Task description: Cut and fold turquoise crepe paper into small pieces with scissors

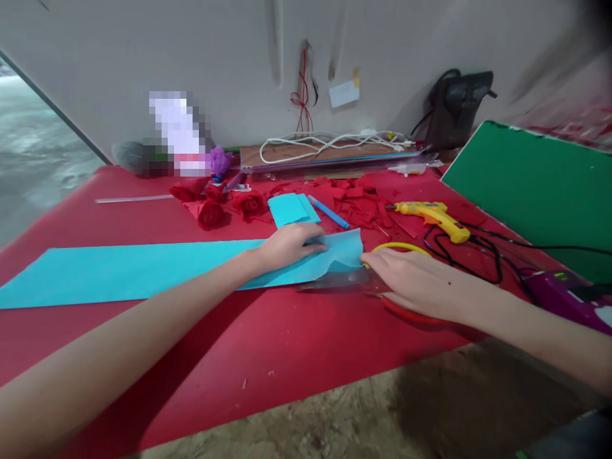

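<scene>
A long strip of light blue crepe paper [138, 271] lies across the red table, its right end slightly raised and wrinkled. Over that end, my left hand [289, 247] grips the paper, its thumb along the top and the fingertips partly hidden. My right hand [406, 274] is closed on scissors [411, 312] with red and yellow handles. Their blurred blades point left, at the near edge of the strip's right end. Just beyond my left hand rests a folded blue paper piece [292, 210], and a blue marker [329, 211] lies to its right.
Red paper scraps [354, 197] and red paper roses [209, 212] lie behind the strip. On the right are a yellow glue gun [433, 217] with black cords, a green board [530, 191] and a purple object [568, 299]. A white cable [315, 150] runs along the wall.
</scene>
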Tool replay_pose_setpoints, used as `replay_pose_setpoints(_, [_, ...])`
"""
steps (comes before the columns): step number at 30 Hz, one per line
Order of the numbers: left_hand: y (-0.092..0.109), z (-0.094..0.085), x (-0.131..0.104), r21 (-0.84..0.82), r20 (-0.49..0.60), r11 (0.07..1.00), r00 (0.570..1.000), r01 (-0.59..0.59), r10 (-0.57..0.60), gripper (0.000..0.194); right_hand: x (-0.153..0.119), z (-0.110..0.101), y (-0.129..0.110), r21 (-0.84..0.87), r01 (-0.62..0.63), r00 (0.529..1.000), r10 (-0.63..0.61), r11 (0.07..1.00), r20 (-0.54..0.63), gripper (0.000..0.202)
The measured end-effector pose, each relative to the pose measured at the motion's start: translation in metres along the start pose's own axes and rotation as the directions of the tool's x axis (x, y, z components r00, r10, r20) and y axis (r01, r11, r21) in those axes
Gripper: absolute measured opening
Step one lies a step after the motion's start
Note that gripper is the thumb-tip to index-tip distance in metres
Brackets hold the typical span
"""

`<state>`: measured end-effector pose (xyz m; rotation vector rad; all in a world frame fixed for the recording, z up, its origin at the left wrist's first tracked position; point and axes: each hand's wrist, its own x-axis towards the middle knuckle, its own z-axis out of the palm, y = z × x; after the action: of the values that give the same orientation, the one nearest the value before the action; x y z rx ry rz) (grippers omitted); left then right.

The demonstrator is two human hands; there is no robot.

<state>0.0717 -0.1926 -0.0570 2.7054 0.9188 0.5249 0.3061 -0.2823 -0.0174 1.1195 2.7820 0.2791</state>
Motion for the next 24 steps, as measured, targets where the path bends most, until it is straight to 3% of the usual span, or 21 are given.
replay_pose_setpoints(14, [0.0,0.0,0.0,0.018,-0.004,0.999,1.0,-0.029,0.029,0.018,0.001,-0.006,-0.003,0.04,-0.044,0.997,0.041,0.998,0.072,0.029])
replay_pose_setpoints(24, [0.002,-0.001,-0.001,0.036,-0.011,0.999,0.999,-0.029,0.03,0.019,0.01,-0.009,-0.012,-0.008,-0.044,0.999,0.044,0.999,-0.007,0.023])
